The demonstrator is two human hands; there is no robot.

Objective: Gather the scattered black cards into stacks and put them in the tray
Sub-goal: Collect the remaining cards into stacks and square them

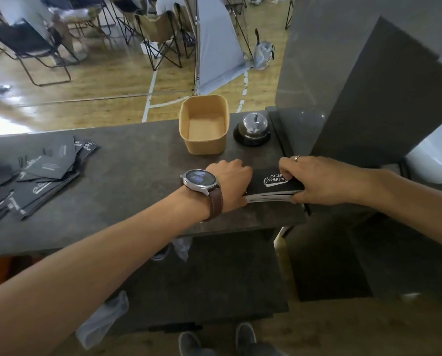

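Left grip (230, 181) and right grip (314, 176) both clamped on card stack (273, 185), one at each end, stack lying flat on bench (137, 181) just before tan tray (204, 124). Loose black cards (35, 176) lay scattered at far left. Bell (253, 129) stood beside tray.

I have one view only — a wide-angle head camera, looking forward and steeply down over the counter (137, 160) from the person's standing height. It sits close: both forearms run in from the bottom corners, and shoes (217, 340) show at the bottom edge. The upper part faces out across a wooden floor (107, 98) with folding chairs (160, 34) — edges bow.
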